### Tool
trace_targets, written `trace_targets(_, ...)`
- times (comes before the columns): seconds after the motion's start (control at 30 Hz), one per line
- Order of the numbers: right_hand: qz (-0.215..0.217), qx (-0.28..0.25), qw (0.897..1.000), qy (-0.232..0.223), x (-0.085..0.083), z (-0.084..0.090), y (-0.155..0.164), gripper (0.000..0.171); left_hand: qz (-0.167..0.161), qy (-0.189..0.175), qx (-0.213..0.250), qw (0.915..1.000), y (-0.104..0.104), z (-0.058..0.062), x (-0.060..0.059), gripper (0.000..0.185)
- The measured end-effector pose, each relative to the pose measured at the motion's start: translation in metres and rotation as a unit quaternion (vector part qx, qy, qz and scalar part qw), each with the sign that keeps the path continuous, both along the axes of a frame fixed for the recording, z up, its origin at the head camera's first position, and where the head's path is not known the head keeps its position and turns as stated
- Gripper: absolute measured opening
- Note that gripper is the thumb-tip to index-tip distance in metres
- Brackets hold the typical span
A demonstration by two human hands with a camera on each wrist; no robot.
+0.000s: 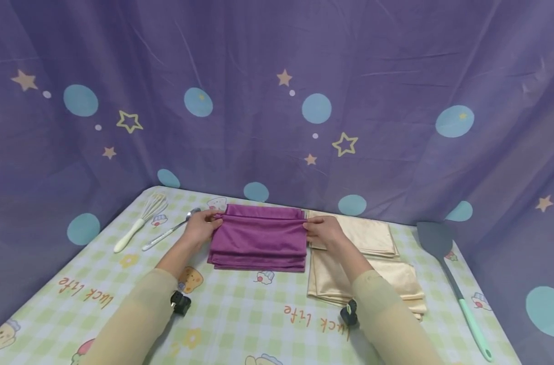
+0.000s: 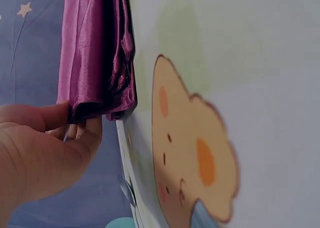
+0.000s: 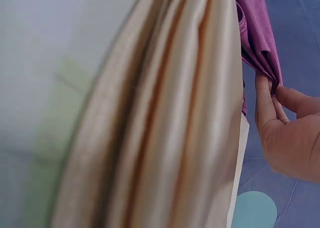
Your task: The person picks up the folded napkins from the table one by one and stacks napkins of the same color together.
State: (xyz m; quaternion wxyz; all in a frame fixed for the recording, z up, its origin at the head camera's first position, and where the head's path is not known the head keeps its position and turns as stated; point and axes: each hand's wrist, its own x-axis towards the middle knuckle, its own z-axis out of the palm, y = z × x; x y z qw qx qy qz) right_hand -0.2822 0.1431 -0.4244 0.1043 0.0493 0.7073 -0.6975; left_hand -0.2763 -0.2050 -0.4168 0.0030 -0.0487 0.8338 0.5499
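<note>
Across mid-counter, left hand and right hand pinch folded purple cloth

Closest in, pale yellow sleeves on both forearms, each with a small black device at the wrist. Counter surface is green-and-white check with cartoon prints and orange lettering; a bear print sits large in the left wrist view.

Next out, beige cloths at right: the nearer one lies partly under the line of the right forearm, the farther one directly behind it. Both folded; blurred beige folds fill much of the right wrist view.

Purple cloth is at the middle of the counter, just left of the beige ones; touching or not, can't tell. Folded in several layers, lower ones resting on the counter. Left fingers pinch its left side edge, thumb against fingertips; right fingers pinch the right side edge the same way. Grip is on the upper part; exact number of layers held is unclear.

Right side, well apart: spatula, dark blade away from the person, mint-green handle toward them. Left side: slim utensil near the left hand, its head too small to identify, then a whisk with cream handle farther left, wires pointing away.

Behind everything, purple-blue curtain with light-blue circles and stars.
</note>
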Motion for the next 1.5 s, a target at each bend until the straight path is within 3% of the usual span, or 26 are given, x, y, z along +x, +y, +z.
trace_targets(0.37,-0.002,-0.014,0.999,-0.034,-0.015,0.004,-0.001,0.033,0.027,0.019,-0.007,0.9994,0.006,-0.001,-0.012,0.033)
trace_targets(0.87,-0.022,0.021,0.999,-0.033,-0.032,-0.003,0.001,0.032,0.038,0.033,-0.051,0.9974,0.008,-0.009,-0.035,0.032)
trace_targets(1.23,-0.023,0.037,0.999,-0.026,-0.043,-0.007,-0.003,0.034,0.071,0.032,-0.029,0.9966,0.011,-0.015,-0.043,0.031)
trace_targets(1.5,-0.037,0.029,0.999,-0.019,-0.046,-0.008,-0.005,0.031,0.070,0.022,-0.023,0.9971,0.013,-0.015,-0.046,0.033)
